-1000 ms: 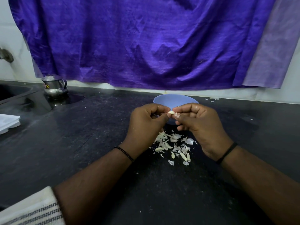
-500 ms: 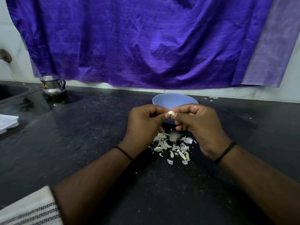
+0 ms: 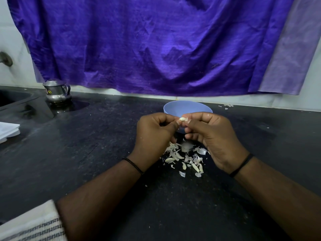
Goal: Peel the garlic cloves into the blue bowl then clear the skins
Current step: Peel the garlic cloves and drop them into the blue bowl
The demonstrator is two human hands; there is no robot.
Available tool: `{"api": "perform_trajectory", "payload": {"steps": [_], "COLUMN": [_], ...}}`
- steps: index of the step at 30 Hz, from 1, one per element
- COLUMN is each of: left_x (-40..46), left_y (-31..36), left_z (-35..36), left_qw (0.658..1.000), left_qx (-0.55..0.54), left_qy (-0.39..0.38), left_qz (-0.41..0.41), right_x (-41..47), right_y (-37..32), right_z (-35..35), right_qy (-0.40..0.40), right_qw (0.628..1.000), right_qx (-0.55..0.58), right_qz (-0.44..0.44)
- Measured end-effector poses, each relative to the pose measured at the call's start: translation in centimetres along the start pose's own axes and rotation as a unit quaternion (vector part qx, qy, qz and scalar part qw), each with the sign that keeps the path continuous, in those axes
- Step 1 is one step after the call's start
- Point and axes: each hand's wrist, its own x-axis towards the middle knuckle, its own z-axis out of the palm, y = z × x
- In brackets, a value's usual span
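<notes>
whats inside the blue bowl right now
Only the far inner wall of the blue bowl shows, and it looks bare. The left hand and right hand, pinching a garlic clove, cover the bottom, so any peeled cloves are hidden.
</notes>
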Motion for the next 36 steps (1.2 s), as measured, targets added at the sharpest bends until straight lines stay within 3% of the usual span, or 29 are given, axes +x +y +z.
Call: {"api": "perform_trajectory", "payload": {"steps": [7,14,29,36], "left_x": [-0.13,0.17,-0.09,-0.27], "left_y": [0.06,-0.14,0.51,0.45], "left_z": [0.2,-0.16,0.12,0.13], "left_qw": [0.998,0.982,0.998,0.999], "left_qx": [0.035,0.149,0.041,0.025], "left_qy": [-0.035,0.028,-0.035,-0.029], "left_qz": [0.037,0.114,0.04,0.026], "right_x": [0.03,-0.26,-0.09,-0.12], "right_y": [0.28,0.07,0.13,0.37], "right_z": [-0.32,0.1,0.12,0.43], "right_qy": [0.015,0.002,0.015,0.009], "right_qw": [0.999,0.998,0.995,0.995], "right_qx": [-0.037,-0.056,-0.061,-0.065], "right_qz": [-0.03,-0.037,-0.073,-0.07]}}
